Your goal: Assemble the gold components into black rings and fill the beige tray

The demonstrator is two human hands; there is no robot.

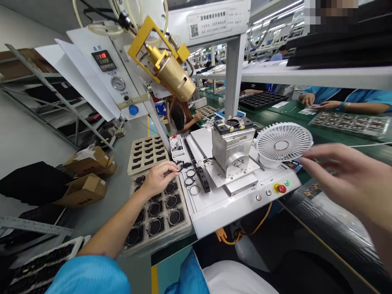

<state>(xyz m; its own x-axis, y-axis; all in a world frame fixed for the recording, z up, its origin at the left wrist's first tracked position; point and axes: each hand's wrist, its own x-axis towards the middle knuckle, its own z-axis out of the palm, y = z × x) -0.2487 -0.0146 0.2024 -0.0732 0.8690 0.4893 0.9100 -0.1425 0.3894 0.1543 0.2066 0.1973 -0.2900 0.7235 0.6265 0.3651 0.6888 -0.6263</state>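
Machinery fills the middle of the desk: a white dispensing station with a metal fixture block on its deck. Against the station's left edge lies a tray of black rings. A white fan stands at the station's right rear corner. Your right hand hovers just right of the fan, fingers spread, holding nothing. Your left hand rests over the tray's far edge, fingers curled, tips at a small black ring on the station's left edge; whether they pinch it cannot be told. Loose rings lie just beside.
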